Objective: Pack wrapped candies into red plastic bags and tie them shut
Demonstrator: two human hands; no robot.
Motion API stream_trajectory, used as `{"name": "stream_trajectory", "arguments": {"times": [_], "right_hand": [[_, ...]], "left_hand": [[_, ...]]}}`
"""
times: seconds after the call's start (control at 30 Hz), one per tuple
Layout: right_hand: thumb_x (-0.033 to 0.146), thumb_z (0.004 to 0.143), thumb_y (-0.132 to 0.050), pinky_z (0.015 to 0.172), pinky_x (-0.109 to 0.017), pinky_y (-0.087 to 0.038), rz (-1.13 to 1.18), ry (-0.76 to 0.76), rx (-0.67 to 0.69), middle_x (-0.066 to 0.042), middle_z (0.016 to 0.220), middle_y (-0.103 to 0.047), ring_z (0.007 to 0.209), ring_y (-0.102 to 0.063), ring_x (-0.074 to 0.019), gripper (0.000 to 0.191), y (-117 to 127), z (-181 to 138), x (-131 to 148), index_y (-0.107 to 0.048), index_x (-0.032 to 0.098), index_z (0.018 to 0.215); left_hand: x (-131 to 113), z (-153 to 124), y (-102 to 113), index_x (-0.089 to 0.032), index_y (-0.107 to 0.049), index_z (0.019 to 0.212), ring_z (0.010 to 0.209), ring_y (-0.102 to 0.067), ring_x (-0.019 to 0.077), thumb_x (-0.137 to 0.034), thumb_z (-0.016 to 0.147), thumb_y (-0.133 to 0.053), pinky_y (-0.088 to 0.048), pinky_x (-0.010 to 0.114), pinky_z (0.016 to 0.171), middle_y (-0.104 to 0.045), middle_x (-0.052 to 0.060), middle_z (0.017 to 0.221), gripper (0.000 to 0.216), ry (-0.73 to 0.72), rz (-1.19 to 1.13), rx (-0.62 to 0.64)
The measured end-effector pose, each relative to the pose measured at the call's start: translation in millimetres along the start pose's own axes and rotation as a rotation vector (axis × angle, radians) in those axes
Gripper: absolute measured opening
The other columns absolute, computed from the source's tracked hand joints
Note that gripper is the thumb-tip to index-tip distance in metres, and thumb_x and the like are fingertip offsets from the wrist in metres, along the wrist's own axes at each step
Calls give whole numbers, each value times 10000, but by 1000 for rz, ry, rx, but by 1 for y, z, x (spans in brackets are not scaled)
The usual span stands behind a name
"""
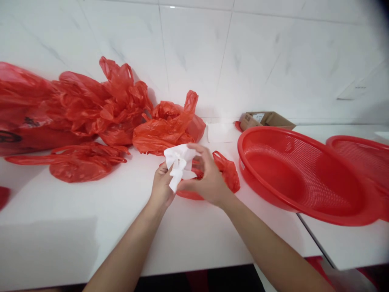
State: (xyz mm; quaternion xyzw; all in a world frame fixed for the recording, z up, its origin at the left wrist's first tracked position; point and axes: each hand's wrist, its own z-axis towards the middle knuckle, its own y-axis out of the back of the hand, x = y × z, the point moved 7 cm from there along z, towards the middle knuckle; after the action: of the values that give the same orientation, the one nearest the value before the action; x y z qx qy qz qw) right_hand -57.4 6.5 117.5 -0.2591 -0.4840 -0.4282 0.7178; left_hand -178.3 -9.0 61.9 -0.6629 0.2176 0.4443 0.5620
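Note:
A small white bow-like piece of thin cloth (179,162), gathered at its middle, is up between my two hands over the table. My left hand (162,186) pinches it from the lower left, fingers partly hidden behind it. Curved around its right side is my right hand (209,178), the index finger at the top edge and the thumb at the lower edge. Behind and below my right hand lies a red plastic bag (227,172), partly covered by the hand.
Several crumpled red plastic bags (170,125) line the wall at the back left, with a flatter red bag (82,162) before them. At right, a large red plastic colander (279,174) overlaps a second one (361,158). Behind stands an open cardboard box (267,119).

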Motion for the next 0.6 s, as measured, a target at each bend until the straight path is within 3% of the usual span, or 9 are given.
{"name": "stream_trajectory", "arguments": {"times": [0.07,0.13,0.2,0.27,0.33,0.4,0.5,0.53,0.6], "right_hand": [[139,749,-656,1018,-399,-434,-240,117,186,11,1327,-532,1225,-500,-221,571,-14,3,18,-560,402,1247],[112,806,-552,921,-369,-477,-416,187,258,-6,1134,-638,1048,-597,-210,345,-12,15,30,-684,323,1045],[97,809,-525,849,-353,-485,-494,189,206,-11,975,-675,902,-625,-195,261,11,39,38,-700,260,914],[91,808,-517,898,-370,-452,-602,182,78,-29,1013,-675,958,-609,-209,298,48,70,43,-678,233,1015],[126,877,-459,975,-374,-402,-890,116,-74,-54,1151,-648,1090,-573,-219,382,92,99,42,-600,237,1215],[186,939,-397,1014,-384,-367,-1159,-96,-130,-98,1263,-594,1189,-525,-243,379,133,122,29,-556,224,1281],[325,931,-475,998,-497,-363,-1245,-322,-150,-224,1317,-518,1228,-482,-366,399,177,136,9,-569,120,1261],[344,907,-524,994,-540,-353,-1233,-350,-162,-258,1333,-487,1241,-459,-405,441,186,137,5,-561,91,1266],[324,871,-587,1017,-583,-313,-1206,-365,-170,-272,1387,-423,1291,-394,-433,493,191,134,-2,-531,87,1300]], "left_hand": [[2,-1,-1,-176,-689,671,482,-505,66,-242,590,-828,-393,171,477,-606,-53,548,173,12,25,16],[3,-2,-5,-177,-714,716,562,-575,97,-292,606,-836,-451,194,537,-656,-25,621,201,23,31,61],[2,-3,-11,-192,-744,888,683,-635,133,-349,667,-811,-504,238,641,-718,19,811,279,30,69,150],[-3,-2,-13,-213,-718,1076,810,-659,159,-391,764,-740,-512,275,750,-718,54,1007,360,-20,172,206],[-15,1,-7,-209,-705,1111,856,-654,159,-418,836,-664,-486,277,814,-715,48,977,349,-138,278,137],[-29,3,6,-181,-733,968,759,-639,152,-449,866,-616,-468,261,785,-647,-2,674,310,-249,337,-12],[-44,1,21,-172,-703,717,584,-565,147,-486,882,-574,-436,250,665,-408,-49,445,377,-328,452,-143],[-48,-1,26,-172,-691,683,569,-549,150,-510,897,-533,-430,257,649,-407,-42,451,431,-343,507,-169],[-51,-5,37,-171,-708,757,649,-574,172,-561,933,-401,-446,284,699,-545,7,578,526,-344,630,-217]]}}
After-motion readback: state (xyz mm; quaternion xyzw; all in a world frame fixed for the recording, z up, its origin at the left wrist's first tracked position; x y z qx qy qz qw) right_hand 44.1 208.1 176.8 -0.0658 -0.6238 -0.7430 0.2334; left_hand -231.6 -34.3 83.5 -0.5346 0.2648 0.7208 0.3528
